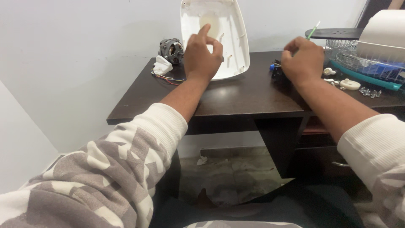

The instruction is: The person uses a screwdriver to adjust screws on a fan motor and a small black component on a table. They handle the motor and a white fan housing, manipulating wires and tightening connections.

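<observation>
Two arms outstretched, left hand (202,52) fingers loosely spread on white cover (230,25), right hand (303,59) seemingly curled.

- Evenly lit, soft and fairly bright; no hard highlights anywhere.
- Pale wall (84,63) washed flat grey-white, darkening slightly toward the lower left of the frame.
- Dull sheen along the dark counter (236,99) top, centre of the frame, mirroring the white plastic cover (228,38) above it.
- Deep shade under the counter, lower centre; floor there murky, little detail.
- Faint soft shadows only, close beneath the hands.
- Slight motion blur on both hands; sleeves at the bottom corners soft, stretched by wide-angle distortion.
- Small parts at the right edge a bit smeared.
</observation>
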